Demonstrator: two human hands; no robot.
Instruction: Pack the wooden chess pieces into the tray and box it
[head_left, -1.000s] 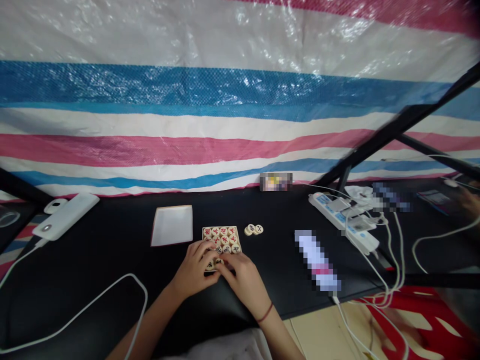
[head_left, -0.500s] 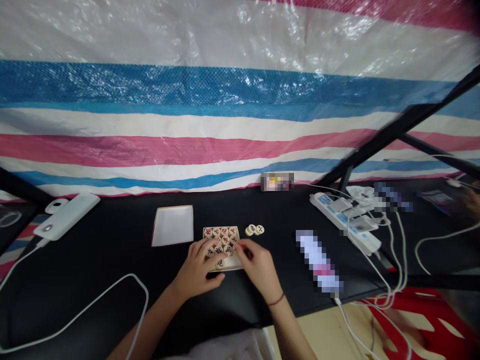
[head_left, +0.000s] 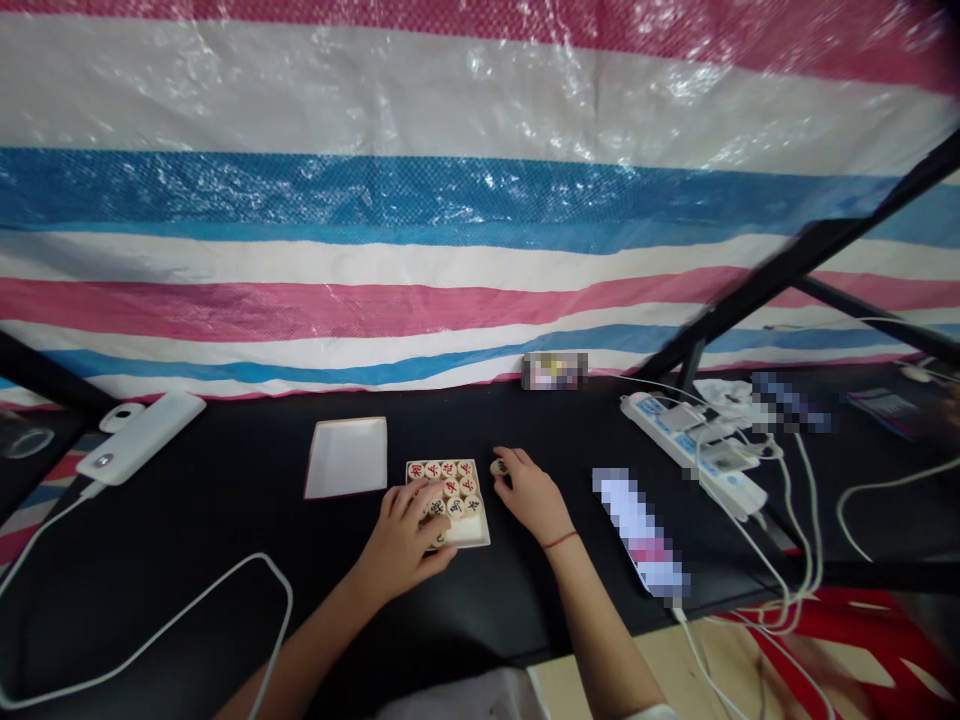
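A shallow white box (head_left: pixel 486 522) holds rows of round cream Chinese chess pieces (head_left: pixel 451 488) with red and black characters. Its near right corner shows bare bottom. Spread over the left side of the box, my left hand (head_left: pixel 409 530) has its fingers apart on the pieces, hiding some, and its thumb by the near edge. To the right of the box, my right hand (head_left: pixel 531 497) has its fingers closed around a Chinese chess piece (head_left: pixel 499 467) on the black table. The hand covers whatever else lies there.
A white box lid (head_left: pixel 346 457) lies left of the box. On the right are a phone (head_left: pixel 641 532) with a cable and a power strip (head_left: pixel 694 455) with tangled cords. A white device (head_left: pixel 142 437) and its cable (head_left: pixel 187 597) are at left. A striped sheet (head_left: pixel 420 310) hangs behind.
My right hand has moved from the box's right side out to the loose pieces on the table. A black-lettered piece now shows at the row's right end. My left hand stays over the box.
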